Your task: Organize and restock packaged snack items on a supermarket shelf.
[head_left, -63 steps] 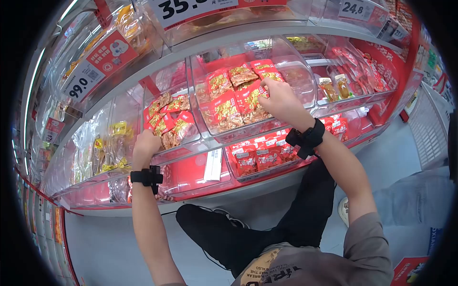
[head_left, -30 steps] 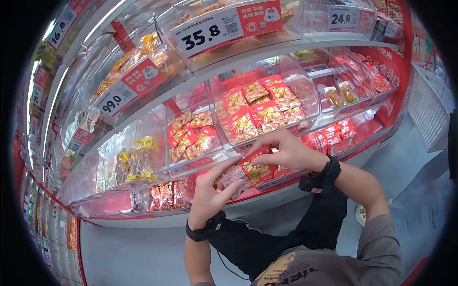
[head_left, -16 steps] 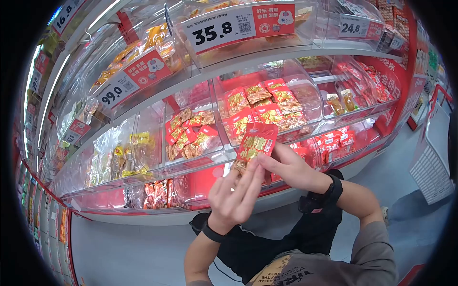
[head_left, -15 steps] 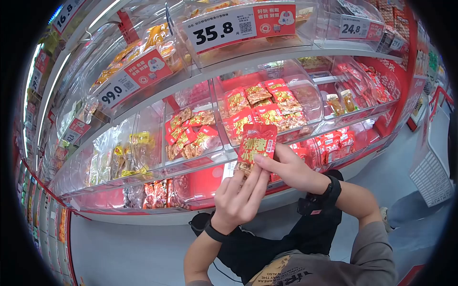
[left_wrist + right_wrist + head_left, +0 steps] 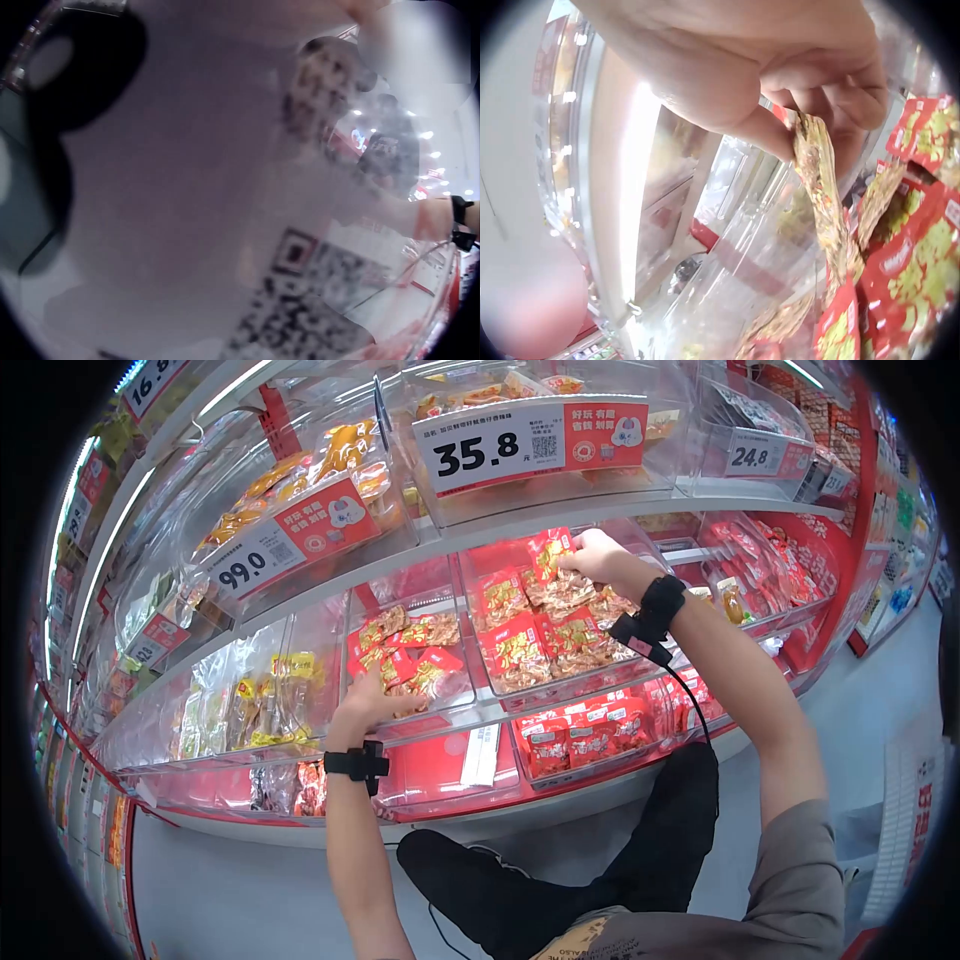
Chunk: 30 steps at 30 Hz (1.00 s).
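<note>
My right hand (image 5: 598, 558) pinches a red snack packet (image 5: 551, 554) by its edge, tilted up over the back of the right clear bin (image 5: 570, 692). In the right wrist view the thumb and fingers hold this packet (image 5: 821, 176) edge-on, showing its clear side with brown food inside. More packets (image 5: 518, 650) of the same kind lie below it. My left hand (image 5: 368, 710) is at the front of the left clear bin (image 5: 420, 722), thumb out to the side, fingertips at the packets (image 5: 405, 660) there. The left wrist view is mostly blocked by a blurred surface with a printed code (image 5: 292, 300).
Price signs (image 5: 530, 448) hang on the shelf above the bins. Bagged goods (image 5: 285, 690) fill the bin at left. Below, red packets (image 5: 590, 735) stand in a lower tray near a white label (image 5: 481, 755). A white basket (image 5: 905, 830) is at the right edge.
Both hands held one packet in front of the shelf. Now my left hand has let go and moved left to the smaller bin; my right hand has reached up to the right bin's back.
</note>
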### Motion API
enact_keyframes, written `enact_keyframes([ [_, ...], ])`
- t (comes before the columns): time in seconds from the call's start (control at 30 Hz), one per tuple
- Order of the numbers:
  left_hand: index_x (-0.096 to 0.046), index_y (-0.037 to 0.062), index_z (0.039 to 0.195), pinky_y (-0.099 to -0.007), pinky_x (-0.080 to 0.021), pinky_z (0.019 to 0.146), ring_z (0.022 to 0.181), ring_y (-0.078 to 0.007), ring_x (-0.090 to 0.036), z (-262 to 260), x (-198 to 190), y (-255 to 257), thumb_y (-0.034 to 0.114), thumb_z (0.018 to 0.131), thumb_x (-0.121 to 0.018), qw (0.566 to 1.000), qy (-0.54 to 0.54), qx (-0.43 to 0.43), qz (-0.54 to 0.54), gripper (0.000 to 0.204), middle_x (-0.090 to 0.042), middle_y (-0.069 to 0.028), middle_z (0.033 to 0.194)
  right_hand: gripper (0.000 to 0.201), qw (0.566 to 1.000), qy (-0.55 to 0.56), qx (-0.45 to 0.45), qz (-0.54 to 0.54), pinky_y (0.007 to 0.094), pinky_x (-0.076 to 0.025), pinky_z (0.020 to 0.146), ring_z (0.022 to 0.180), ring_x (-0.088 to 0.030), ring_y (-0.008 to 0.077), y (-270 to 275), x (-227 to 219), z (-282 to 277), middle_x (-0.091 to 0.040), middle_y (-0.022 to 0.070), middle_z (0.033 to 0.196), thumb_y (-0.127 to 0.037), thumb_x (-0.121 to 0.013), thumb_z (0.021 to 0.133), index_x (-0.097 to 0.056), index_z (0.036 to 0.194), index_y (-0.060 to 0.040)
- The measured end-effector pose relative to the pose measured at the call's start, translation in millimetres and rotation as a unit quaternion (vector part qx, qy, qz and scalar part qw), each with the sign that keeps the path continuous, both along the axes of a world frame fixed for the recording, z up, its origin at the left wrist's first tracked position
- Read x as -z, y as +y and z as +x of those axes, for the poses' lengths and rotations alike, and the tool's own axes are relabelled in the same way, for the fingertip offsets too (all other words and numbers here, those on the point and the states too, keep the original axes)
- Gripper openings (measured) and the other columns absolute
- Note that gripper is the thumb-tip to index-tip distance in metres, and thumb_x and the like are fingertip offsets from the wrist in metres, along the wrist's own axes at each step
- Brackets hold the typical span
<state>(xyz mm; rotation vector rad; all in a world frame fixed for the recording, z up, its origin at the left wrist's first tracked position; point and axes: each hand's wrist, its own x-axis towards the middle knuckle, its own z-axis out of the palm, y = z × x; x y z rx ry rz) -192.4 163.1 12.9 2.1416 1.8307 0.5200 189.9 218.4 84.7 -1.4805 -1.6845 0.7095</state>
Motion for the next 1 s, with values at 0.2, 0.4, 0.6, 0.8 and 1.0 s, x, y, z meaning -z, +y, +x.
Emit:
enact_keyframes([
  [0.2, -0.021, 0.0034, 0.143, -0.0382, -0.036, 0.104, 0.126, -0.0351, -0.042, 10, -7, 4, 0.055, 0.054, -0.079, 0.983, 0.126, -0.032, -0.133, 0.118, -0.044, -0.0237, 0.134, 0.033, 0.963, -0.220, 0.154, 0.001, 0.0417, -0.048, 0.085, 0.104, -0.058, 0.0385, 27, 0, 12, -0.059, 0.0285, 0.108, -0.016, -0.058, 0.078, -0.061, 0.103, 0.0060],
  [0.4, -0.023, 0.0054, 0.142, -0.0412, -0.041, 0.097, 0.118, -0.0377, -0.049, 2, 2, 9, 0.054, 0.049, -0.081, 0.981, 0.129, -0.049, -0.137, 0.120, -0.050, -0.0253, 0.126, 0.034, 0.928, -0.341, 0.151, 0.024, 0.0437, -0.048, 0.088, 0.105, -0.058, 0.0403, 54, 32, 27, -0.059, 0.0279, 0.109, -0.014, -0.055, 0.079, -0.059, 0.109, 0.0035],
  [0.6, -0.044, 0.0059, 0.131, -0.0387, -0.048, 0.087, 0.102, -0.0339, -0.060, 6, 0, 6, 0.038, 0.055, -0.081, 0.987, 0.138, -0.064, -0.059, 0.091, -0.059, -0.0242, 0.112, 0.028, 0.863, -0.504, -0.030, 0.000, 0.0447, -0.050, 0.078, 0.095, -0.062, 0.0370, 6, 16, -5, -0.064, 0.0214, 0.101, -0.010, -0.054, 0.075, -0.065, 0.100, -0.0003],
  [0.8, -0.065, 0.0030, 0.103, -0.0449, -0.049, 0.083, 0.095, -0.0372, -0.061, 13, -7, -11, 0.009, 0.067, -0.068, 0.990, 0.093, -0.097, 0.032, 0.037, -0.064, -0.0234, 0.097, 0.035, 0.858, -0.506, -0.059, -0.066, 0.0437, -0.049, 0.081, 0.097, -0.060, 0.0371, 10, 19, 14, -0.063, 0.0216, 0.101, -0.020, -0.055, 0.078, -0.060, 0.107, -0.0028],
  [1.0, -0.061, 0.0017, 0.105, -0.0476, -0.049, 0.079, 0.091, -0.0396, -0.060, 16, -2, -15, 0.006, 0.077, -0.057, 0.977, 0.081, -0.134, 0.145, 0.029, -0.063, -0.0243, 0.091, 0.042, 0.912, -0.392, -0.086, 0.081, 0.0421, -0.044, 0.090, 0.107, -0.055, 0.0345, -45, 1, 4, -0.058, 0.0205, 0.113, -0.023, -0.060, 0.079, -0.055, 0.115, -0.0029],
])
